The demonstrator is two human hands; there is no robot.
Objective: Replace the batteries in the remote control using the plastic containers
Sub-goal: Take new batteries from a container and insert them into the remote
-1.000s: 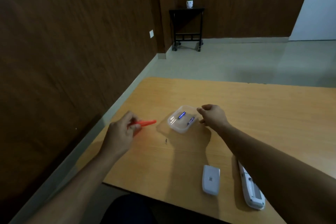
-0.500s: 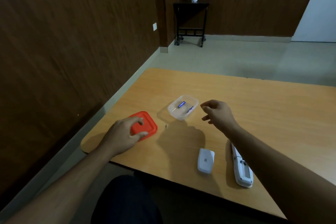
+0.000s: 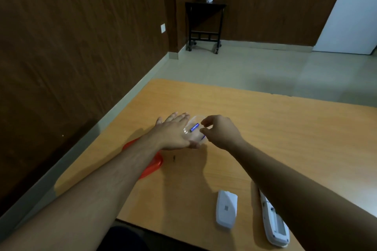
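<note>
A clear plastic container (image 3: 193, 121) sits on the wooden table (image 3: 285, 128) with blue batteries (image 3: 194, 127) inside. My left hand (image 3: 173, 132) lies flat against its left side, fingers straight, thumb under its near edge. My right hand (image 3: 221, 131) hovers over the container's right side, fingers curled and pinched toward a second blue battery (image 3: 203, 137). The orange lid (image 3: 155, 164) lies flat under my left forearm. The white remote (image 3: 274, 222) rests face down near the front edge, partly hidden by my right arm. Its white battery cover (image 3: 226, 208) lies beside it.
A small dark speck (image 3: 174, 157) lies on the table in front of the container. The table's left edge runs along a brown wall. Far off stand a black side table (image 3: 205, 24) with a small pot and a white door (image 3: 350, 12).
My left hand left the orange lid on the table and moved right to the container's side. My right hand moved in over the container.
</note>
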